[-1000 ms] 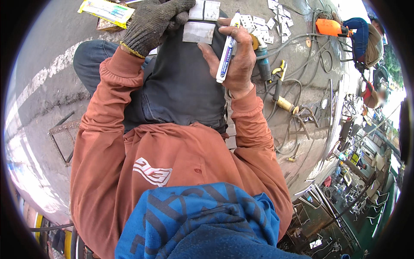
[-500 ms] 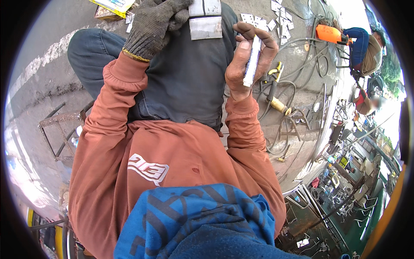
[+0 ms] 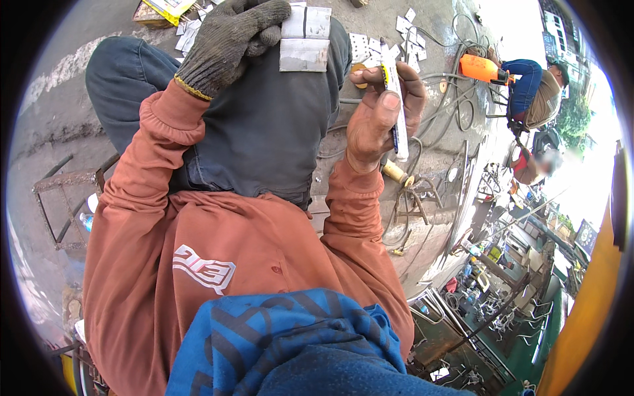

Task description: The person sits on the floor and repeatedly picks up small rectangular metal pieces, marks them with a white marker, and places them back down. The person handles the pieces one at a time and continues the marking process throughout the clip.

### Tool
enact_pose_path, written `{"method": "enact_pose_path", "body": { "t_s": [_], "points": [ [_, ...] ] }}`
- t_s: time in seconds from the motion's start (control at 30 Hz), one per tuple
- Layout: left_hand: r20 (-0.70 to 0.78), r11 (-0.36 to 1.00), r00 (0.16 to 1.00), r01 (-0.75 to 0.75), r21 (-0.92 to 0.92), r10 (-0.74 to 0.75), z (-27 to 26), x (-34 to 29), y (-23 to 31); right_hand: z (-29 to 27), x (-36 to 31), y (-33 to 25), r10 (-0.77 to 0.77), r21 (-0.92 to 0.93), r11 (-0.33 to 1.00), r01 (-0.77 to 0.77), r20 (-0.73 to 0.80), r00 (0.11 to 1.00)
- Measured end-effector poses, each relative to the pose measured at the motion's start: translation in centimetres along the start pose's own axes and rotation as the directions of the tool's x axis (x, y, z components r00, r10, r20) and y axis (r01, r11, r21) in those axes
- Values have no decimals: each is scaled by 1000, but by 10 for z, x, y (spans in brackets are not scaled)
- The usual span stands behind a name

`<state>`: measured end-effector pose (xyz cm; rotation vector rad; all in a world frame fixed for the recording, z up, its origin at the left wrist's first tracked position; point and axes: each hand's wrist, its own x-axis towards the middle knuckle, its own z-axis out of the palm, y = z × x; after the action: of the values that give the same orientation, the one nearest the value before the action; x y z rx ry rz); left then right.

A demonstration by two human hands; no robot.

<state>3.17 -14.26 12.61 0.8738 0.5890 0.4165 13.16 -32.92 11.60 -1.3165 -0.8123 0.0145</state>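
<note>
My left hand (image 3: pixel 231 46) wears a dark knit glove, its fingers curled at the left edge of flat grey metal plates (image 3: pixel 304 49). The plates lie over my right thigh, with a dark line and a seam across them. My bare right hand (image 3: pixel 380 119) is closed around a white paint marker (image 3: pixel 396 105) with a blue and yellow band. The marker stands tilted, its thin dark tip pointing away from me, to the right of the plates and apart from them. The gloved fingertips are partly hidden.
Loose metal plates (image 3: pixel 411 49) and cables (image 3: pixel 456 112) lie on the ground ahead right. A yellow tool part (image 3: pixel 396 173) sits beyond my right wrist. A rusty metal frame (image 3: pixel 66 191) stands left. At far right, a seated person (image 3: pixel 535 96) is beside an orange container (image 3: pixel 479 68).
The marker has turned in my right hand and its dark tip now shows. The view has shifted, so my hands and the plates sit slightly lower and further left.
</note>
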Motion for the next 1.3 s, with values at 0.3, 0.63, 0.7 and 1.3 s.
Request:
{"method": "enact_pose_path", "body": {
  "t_s": [0.3, 0.63, 0.7, 1.3],
  "points": [
    [-7, 999, 1000, 17, -40, -17, -2, 2, -5, -1, 8, -9, 57, -323, 946, 30, 256, 965],
    [13, 998, 1000, 0, -66, 0, -6, 3, -7, 11, 21, -12, -45, -402, 895, 196, 355, 934],
    [4, 997, 1000, 3, -72, -3, -5, 2, -6, 12, 21, -11, -25, -414, 891, 185, 362, 932],
    [23, 992, 1000, -3, -124, 6, -4, 1, -5, 15, 24, -6, -55, -458, 855, 244, 388, 920]
  ]
}}
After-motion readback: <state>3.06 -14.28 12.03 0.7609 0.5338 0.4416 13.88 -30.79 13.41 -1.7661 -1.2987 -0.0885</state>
